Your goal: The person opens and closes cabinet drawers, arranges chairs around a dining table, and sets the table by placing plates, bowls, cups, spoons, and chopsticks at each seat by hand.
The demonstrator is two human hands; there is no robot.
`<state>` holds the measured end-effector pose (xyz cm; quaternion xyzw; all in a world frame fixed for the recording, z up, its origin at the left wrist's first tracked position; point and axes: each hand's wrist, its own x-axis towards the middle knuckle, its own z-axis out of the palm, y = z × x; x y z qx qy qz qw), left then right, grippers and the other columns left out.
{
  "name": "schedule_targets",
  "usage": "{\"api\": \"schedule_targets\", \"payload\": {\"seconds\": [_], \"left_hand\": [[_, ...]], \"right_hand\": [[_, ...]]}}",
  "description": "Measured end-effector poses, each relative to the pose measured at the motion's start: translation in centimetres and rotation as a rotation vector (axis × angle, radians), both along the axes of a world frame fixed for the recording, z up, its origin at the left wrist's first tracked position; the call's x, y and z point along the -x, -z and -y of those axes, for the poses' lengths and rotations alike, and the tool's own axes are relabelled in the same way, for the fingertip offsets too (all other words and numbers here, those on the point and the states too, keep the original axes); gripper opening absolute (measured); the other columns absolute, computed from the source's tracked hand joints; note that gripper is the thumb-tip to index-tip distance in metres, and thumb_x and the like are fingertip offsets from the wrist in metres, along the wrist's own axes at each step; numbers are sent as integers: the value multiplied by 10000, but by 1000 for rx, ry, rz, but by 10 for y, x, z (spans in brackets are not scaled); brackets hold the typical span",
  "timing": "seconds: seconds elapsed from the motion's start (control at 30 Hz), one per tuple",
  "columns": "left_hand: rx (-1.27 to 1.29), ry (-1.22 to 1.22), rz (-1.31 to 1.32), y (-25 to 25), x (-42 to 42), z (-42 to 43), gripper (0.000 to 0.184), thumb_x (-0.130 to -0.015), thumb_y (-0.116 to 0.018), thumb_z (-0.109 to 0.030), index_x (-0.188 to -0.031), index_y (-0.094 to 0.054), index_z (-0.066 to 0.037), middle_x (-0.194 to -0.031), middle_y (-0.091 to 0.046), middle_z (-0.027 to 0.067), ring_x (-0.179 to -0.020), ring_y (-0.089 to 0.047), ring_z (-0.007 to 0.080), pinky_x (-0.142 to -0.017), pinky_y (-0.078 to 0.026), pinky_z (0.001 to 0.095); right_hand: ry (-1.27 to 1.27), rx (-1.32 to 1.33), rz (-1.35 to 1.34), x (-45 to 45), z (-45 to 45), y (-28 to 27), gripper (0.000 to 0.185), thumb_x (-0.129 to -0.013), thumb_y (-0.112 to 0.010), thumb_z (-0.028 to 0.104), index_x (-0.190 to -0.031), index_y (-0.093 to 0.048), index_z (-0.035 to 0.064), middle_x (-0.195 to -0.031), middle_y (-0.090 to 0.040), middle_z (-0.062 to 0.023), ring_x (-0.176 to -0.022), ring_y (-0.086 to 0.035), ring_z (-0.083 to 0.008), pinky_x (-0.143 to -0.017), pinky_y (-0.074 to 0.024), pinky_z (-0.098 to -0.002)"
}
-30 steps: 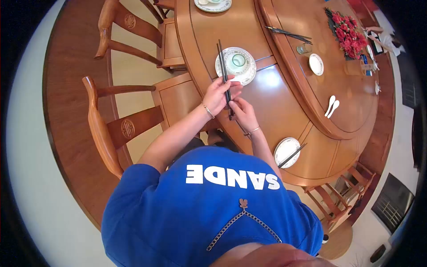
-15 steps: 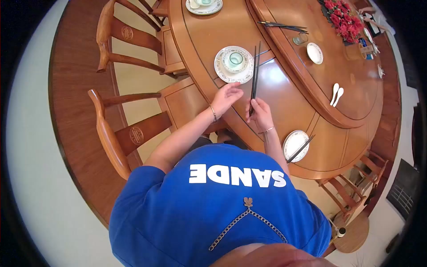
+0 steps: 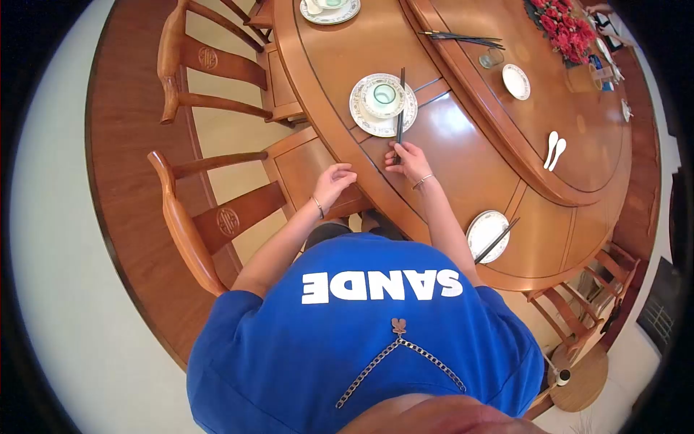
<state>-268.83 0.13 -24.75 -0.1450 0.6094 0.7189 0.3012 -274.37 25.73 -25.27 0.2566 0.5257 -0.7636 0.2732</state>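
Observation:
My right hand (image 3: 410, 160) grips the lower end of a pair of black chopsticks (image 3: 401, 101) between thumb and fingers. The chopsticks point away from me and overlap the right side of a patterned white plate (image 3: 410, 123). On that plate sits a small bowl (image 3: 369, 107) with a clear glass (image 3: 384, 95) in it. My left hand (image 3: 335, 184) hovers by the table's near edge over the chair seat, its fingers loosely bent and holding nothing. Whether the chopsticks touch the plate I cannot tell.
Another plate (image 3: 477, 230) with chopsticks (image 3: 497, 240) across it lies to the right. The raised turntable (image 3: 506, 123) carries more chopsticks (image 3: 463, 39), a glass (image 3: 491, 58), a dish (image 3: 516, 82), white spoons (image 3: 556, 152) and red flowers (image 3: 567, 32). Wooden chairs (image 3: 224, 217) stand at left.
My right hand has moved left with the chopsticks, from beside the plate to over its right side. My left hand has drawn back from the plate toward me.

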Motion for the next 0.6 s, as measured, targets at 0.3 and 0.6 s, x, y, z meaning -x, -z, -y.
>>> {"api": "schedule_targets", "payload": {"seconds": [0.3,0.6], "left_hand": [[23,-31,59,-2,18,-7,380,-887,-685,-189,-1202,-559,-18,-1079,-653,100,-989,-646,175,-859,-512,291],[148,97,40,-1,28,5,326,-894,-651,-140,-1178,-578,4,-1051,-667,83,-936,-657,158,-797,-507,256]], "right_hand": [[-255,-476,-134,12,-29,-14,315,-926,-633,264,-1009,-591,-37,-857,-647,-100,-743,-647,-162,-627,-583,-322],[899,-530,-314,128,-189,-50,335,-854,-681,163,-935,-552,-134,-833,-647,-201,-651,-699,-295,-518,-591,-350]]}}
